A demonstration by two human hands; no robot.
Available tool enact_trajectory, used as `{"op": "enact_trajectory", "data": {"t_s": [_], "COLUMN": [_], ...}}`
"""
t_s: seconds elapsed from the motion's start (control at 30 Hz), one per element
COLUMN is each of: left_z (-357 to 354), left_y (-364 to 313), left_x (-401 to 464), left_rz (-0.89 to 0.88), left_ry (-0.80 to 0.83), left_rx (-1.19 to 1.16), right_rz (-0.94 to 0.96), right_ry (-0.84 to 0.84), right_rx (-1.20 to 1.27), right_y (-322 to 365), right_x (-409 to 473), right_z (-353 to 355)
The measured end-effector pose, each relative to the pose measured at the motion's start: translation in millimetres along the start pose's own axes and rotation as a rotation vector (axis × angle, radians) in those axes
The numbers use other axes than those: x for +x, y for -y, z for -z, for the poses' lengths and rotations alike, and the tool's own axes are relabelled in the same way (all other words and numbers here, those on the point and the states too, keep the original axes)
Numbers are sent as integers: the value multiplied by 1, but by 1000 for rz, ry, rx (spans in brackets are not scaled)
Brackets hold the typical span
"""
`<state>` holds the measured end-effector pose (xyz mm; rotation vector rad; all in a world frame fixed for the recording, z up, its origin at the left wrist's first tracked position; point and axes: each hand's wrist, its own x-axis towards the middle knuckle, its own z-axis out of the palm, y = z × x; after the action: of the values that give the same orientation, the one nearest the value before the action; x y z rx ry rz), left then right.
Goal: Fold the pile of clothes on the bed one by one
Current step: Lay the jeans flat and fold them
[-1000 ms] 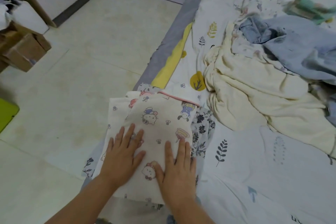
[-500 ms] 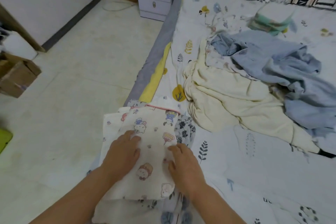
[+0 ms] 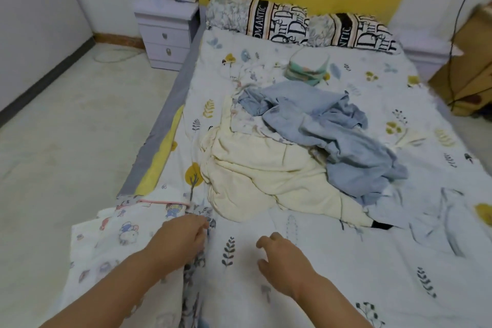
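Ahead, at twelve o'clock on the bed, the cream-and-blue clothes pile lies beyond both loosely curled, empty hands, left hand over the folded cartoon-print garment, right hand beside it.

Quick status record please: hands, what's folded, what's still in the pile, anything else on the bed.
left hand: over the right edge of the folded cartoon-print garment; grip unclear
right hand: loosely curled over the bedsheet, holding nothing
folded: cartoon-print garment on a stack at the bed's near left edge
pile: cream garment with blue garment partly on top, mid-bed, both unfolded
also on bed: folded green-and-white stack near the pillows
likely next: cream garment, nearest the hands
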<state>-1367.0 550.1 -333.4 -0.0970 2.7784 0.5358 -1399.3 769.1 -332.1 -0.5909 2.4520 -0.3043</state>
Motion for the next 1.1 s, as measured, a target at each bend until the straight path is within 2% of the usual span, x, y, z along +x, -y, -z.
{"op": "enact_trajectory", "data": {"t_s": [0.33, 0.53, 0.63, 0.9, 1.1], "left_z": [-24, -52, -58, -60, -76], "left_y": [-126, -173, -182, -185, -175], "left_x": [99, 152, 175, 256, 295], "left_rz": [-29, -12, -2, 18, -13], "left_ry": [15, -5, 3, -21, -25], "left_rx": [-29, -37, -15, -55, -93], "right_rz": [-112, -143, -172, -199, -245], "right_ry": [-72, -118, -161, -413, -392], "right_rx": [-60, -140, -159, -84, -155], "right_y": [-159, -234, -252, -261, -269], "right_x": [2, 28, 52, 158, 250], "right_z": [74, 106, 118, 146, 148]}}
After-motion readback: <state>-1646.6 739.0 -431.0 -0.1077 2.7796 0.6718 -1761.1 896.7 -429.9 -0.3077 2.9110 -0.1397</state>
